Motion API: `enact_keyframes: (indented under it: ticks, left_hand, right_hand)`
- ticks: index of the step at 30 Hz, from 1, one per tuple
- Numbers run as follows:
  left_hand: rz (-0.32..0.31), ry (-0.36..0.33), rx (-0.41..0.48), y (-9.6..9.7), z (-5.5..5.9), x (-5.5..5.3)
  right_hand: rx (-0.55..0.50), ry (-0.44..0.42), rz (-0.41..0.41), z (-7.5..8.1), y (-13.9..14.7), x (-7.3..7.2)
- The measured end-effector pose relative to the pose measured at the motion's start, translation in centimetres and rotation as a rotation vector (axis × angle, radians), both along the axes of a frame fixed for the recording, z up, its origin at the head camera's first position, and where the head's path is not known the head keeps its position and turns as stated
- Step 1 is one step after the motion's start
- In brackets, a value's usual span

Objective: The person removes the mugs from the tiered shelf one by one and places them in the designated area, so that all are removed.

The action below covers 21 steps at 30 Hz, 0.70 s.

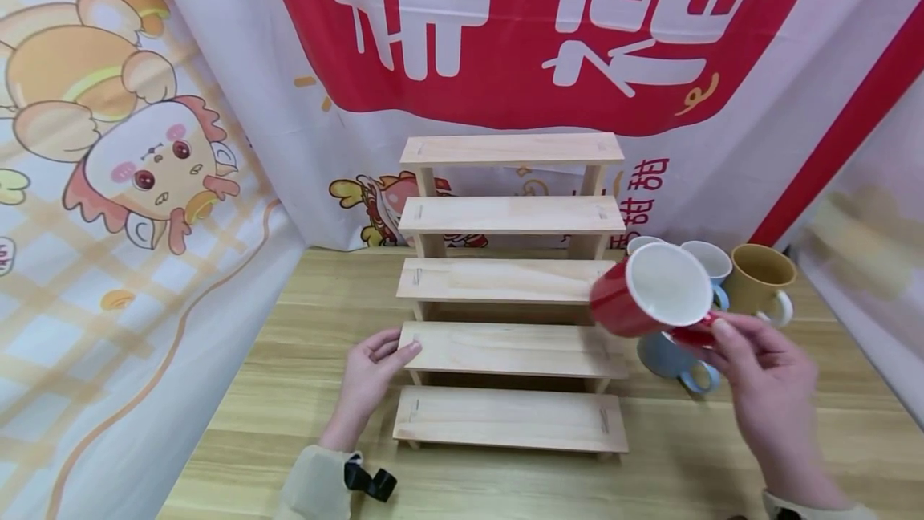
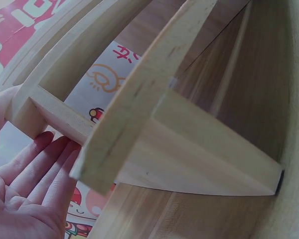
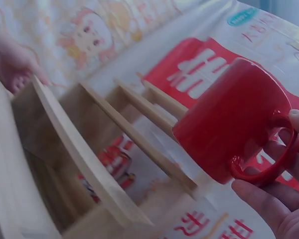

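Observation:
My right hand [image 1: 768, 392] grips a red mug [image 1: 621, 299] by its handle, to the right of a stepped wooden rack [image 1: 508, 347]. Tilted in the air, the mug shows its white inside in the head view. In the right wrist view the thumb and fingers close round the handle of the red mug [image 3: 234, 119]. My left hand [image 1: 368, 379] holds the left end of the rack's second step from the bottom, thumb on top. The left wrist view shows the fingers of that hand [image 2: 35, 189] beneath the plank [image 2: 124, 119].
Behind the red mug stand a brown mug [image 1: 761, 267] with a white handle, white-rimmed cups [image 1: 707, 259] and a light blue mug [image 1: 660, 355], partly hidden. The wooden-patterned table [image 1: 289, 416] meets a printed cloth backdrop [image 1: 289, 143] behind and at both sides.

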<state>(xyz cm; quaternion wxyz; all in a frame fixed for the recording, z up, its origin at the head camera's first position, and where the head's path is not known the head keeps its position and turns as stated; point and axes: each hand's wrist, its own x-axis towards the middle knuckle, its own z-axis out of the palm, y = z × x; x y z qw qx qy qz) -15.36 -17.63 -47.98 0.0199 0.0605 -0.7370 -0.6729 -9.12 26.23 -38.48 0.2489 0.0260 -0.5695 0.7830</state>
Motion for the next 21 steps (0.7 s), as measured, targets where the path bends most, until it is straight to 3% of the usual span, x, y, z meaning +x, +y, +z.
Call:
enact_keyframes:
  ticks: [5, 11, 21]
  left_hand:
    - [-0.002, -0.010, -0.013, -0.1, 0.0, 0.1]
    - [-0.002, -0.017, -0.029, 0.0, 0.0, 0.1]
    - [-0.002, -0.024, -0.006, -0.1, 0.1, 0.0]
  right_hand:
    - [-0.183, 0.029, -0.111, 0.4, 2.9, -1.1]
    - [-0.259, 0.042, -0.262, 0.2, 6.4, -2.2]
    - [-0.213, -0.222, -0.421, -1.5, 9.8, -2.6]
